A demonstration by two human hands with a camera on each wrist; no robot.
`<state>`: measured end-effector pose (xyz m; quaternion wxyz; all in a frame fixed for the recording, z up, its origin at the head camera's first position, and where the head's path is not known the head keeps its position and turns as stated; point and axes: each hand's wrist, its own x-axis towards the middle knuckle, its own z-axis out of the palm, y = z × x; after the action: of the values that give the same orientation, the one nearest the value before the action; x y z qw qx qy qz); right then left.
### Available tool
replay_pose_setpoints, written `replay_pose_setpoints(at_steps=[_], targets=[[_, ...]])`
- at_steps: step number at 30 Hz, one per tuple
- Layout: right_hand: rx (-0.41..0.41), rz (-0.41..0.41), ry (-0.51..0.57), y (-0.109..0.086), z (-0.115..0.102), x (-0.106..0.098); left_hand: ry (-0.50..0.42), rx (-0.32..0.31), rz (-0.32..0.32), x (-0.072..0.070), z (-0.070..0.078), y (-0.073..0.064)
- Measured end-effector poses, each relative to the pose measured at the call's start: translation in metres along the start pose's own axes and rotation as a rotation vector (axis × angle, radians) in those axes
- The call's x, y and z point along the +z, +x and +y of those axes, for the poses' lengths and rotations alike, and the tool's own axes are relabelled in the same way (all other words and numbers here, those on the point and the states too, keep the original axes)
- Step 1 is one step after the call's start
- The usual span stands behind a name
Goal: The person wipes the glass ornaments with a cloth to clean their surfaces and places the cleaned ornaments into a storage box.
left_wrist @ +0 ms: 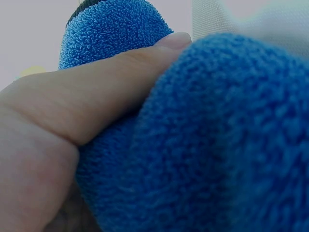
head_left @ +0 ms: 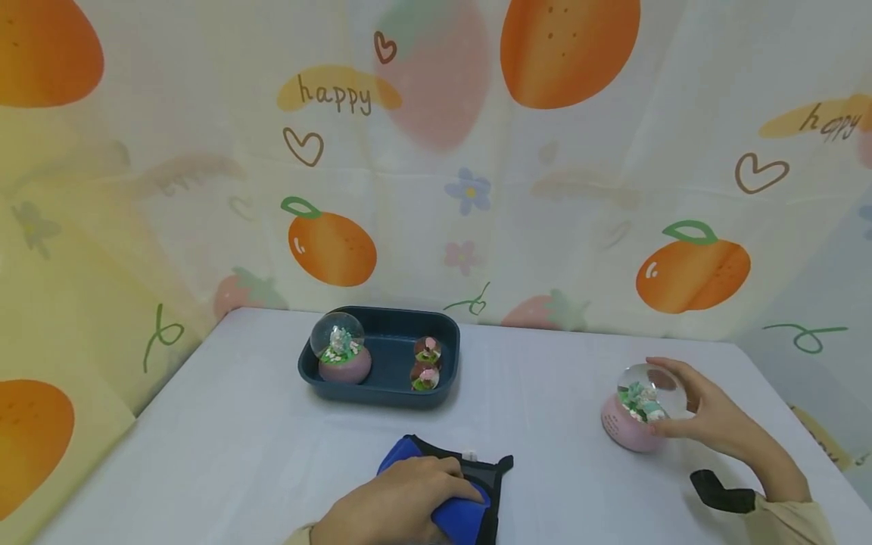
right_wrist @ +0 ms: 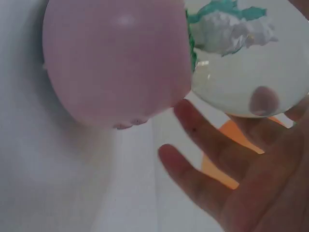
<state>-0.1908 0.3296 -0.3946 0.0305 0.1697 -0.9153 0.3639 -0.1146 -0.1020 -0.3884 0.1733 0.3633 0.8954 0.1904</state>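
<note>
My right hand [head_left: 711,412] grips a snow globe [head_left: 633,431] by its clear dome, thumb on the near side and fingers round the far side. The globe has a pink base [right_wrist: 116,58] and a green and white figure inside, and it leans a little at the right of the table. In the right wrist view, two fingers reach out beside the base. At the front of the table, my left hand [head_left: 395,499] holds a folded blue towel [head_left: 463,518] with black edging. Its fluffy blue pile [left_wrist: 217,135] fills much of the left wrist view around a finger.
A dark blue tray [head_left: 388,397] stands at the back, left of centre. Inside are another pink-based snow globe [head_left: 345,367] at its left and two small globes with pink and green decoration [head_left: 427,363] at its right. A fruit-print cloth [head_left: 422,189] hangs behind the white table [head_left: 225,439].
</note>
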Motion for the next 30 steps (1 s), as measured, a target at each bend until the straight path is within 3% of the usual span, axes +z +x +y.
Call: replay_pose_setpoints(at_steps=[6,13,16,20,25,30], targets=[[0.032,-0.038,0.01,-0.002,0.002,0.003,0.023,0.035,0.032,0.0,0.0,0.0],[-0.133,-0.025,0.114,0.003,-0.005,0.009,0.009,0.008,0.015,-0.001,0.001,0.0],[-0.116,0.011,0.051,0.004,-0.014,0.013,-0.021,-0.019,0.002,-0.001,0.001,0.0],[-0.047,0.057,-0.11,0.007,-0.034,0.018,-0.137,-0.098,-0.016,-0.003,-0.001,0.002],[-0.079,0.075,-0.104,0.009,-0.06,0.03,-0.175,-0.112,0.024,-0.005,-0.006,0.004],[-0.168,0.086,-0.062,0.011,-0.078,0.042,-0.18,-0.103,0.112,-0.01,-0.011,0.007]])
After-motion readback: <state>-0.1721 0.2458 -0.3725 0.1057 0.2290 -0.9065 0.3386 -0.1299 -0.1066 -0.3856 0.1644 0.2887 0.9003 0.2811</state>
